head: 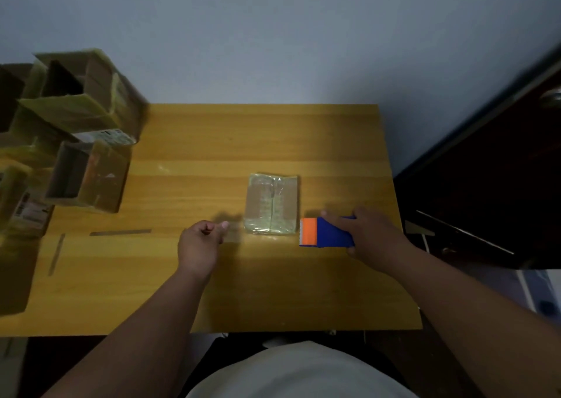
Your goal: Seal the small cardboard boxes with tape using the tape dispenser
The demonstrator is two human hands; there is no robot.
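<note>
A small cardboard box (272,203) lies flat in the middle of the wooden table (273,136), its top covered in shiny clear tape. Just right of it, my right hand (368,233) grips a blue tape dispenser (329,232) whose orange blade end points at the box's near right corner. My left hand (202,241) hovers left of the box with its fingers curled and the thumb against the forefinger; I cannot tell whether it pinches a bit of tape.
A pile of open, tape-wrapped cardboard boxes (85,100) crowds the table's left side and beyond. Two thin tape strips (120,232) lie on the table at front left. A dark wooden door (491,185) stands to the right.
</note>
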